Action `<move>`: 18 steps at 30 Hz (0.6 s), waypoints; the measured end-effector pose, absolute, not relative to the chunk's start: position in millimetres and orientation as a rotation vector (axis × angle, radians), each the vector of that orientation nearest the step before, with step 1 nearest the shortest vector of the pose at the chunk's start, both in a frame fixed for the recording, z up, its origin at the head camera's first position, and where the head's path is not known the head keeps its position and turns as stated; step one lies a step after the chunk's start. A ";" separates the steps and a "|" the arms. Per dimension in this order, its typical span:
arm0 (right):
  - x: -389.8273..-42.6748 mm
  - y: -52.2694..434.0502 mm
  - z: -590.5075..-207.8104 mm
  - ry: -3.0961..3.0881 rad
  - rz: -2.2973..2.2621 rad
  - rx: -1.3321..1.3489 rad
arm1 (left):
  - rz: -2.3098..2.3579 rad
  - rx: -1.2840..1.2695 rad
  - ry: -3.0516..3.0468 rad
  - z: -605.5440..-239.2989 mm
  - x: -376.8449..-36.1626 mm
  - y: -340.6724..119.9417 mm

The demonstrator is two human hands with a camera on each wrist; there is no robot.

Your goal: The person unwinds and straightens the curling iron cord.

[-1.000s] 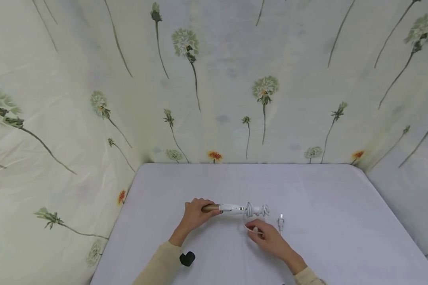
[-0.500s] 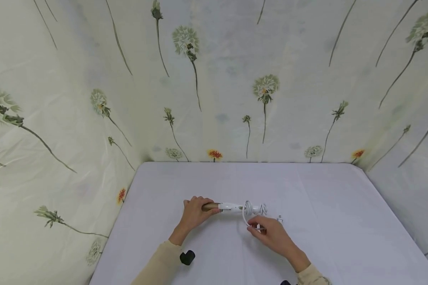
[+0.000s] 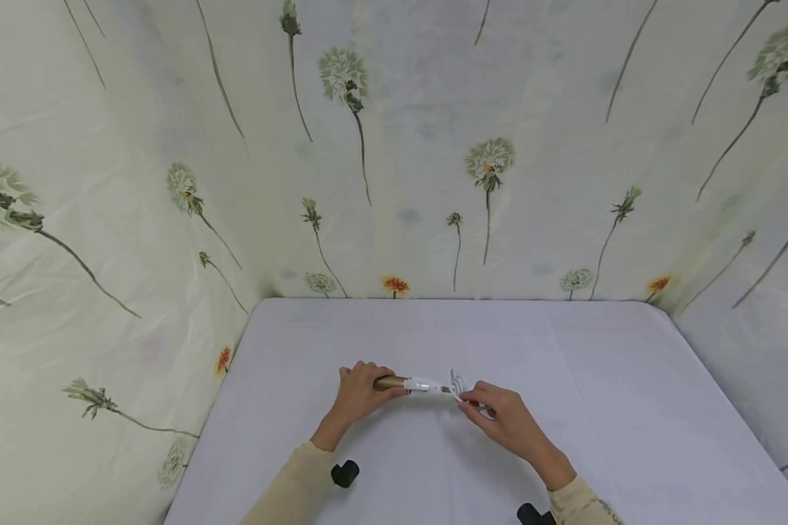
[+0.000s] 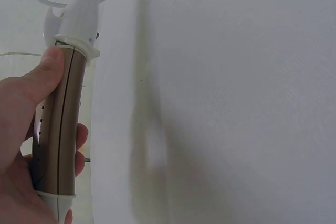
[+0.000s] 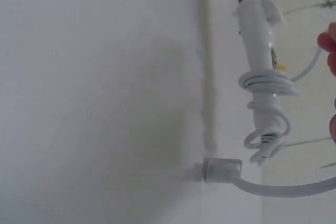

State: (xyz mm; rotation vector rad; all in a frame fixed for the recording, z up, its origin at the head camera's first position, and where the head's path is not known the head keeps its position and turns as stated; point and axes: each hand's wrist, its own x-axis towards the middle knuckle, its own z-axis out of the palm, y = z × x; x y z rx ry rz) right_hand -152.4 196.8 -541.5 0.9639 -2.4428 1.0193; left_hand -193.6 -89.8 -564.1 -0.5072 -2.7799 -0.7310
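Raised since half a second ago, a person's right hand [image 3: 511, 423] now works close against the wound cord [image 5: 269, 81], its own bulk covering the plug and the far end of the handle in the head view, while the left hand and what it holds have scarcely shifted. At left, the left hand [image 3: 357, 399] grasps what looks like a hair-styling iron [image 3: 420, 384] by its bronze-brown barrel, thumb laid along the near side and fingertips curled round from behind — a firm hold, presumably meant to keep the tool steady and leave the white handle free of fingers. The iron lies sideways between the two hands, over the white-covered table [image 3: 630, 379] and apparently lifted off it, as the shadow beneath suggests; that clearance would let cord pass underneath. Farther right, tight loops circle the handle nearest the barrel and looser ones sag toward its tip, so the outer turns look less secure. At right, thumb and forefinger pinch a free length of cord just beside the tight loops, likely to keep it taut; how the remaining fingers lie is hard to tell. Below the handle's tip, the right wrist view shows the plug [image 5: 223, 170] — apart from the iron, on its own stretch of cord.
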 end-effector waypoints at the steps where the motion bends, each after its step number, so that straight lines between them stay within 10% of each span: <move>1: -153.2 196.8 -541.0 -2.436 1.017 0.974 | -0.732 -0.502 -2.795 -563.2 -193.0 -90.2; 18: -179.9 205.7 -524.0 -2.327 0.851 1.037 | -0.819 -0.546 -2.886 -560.6 -190.0 -98.9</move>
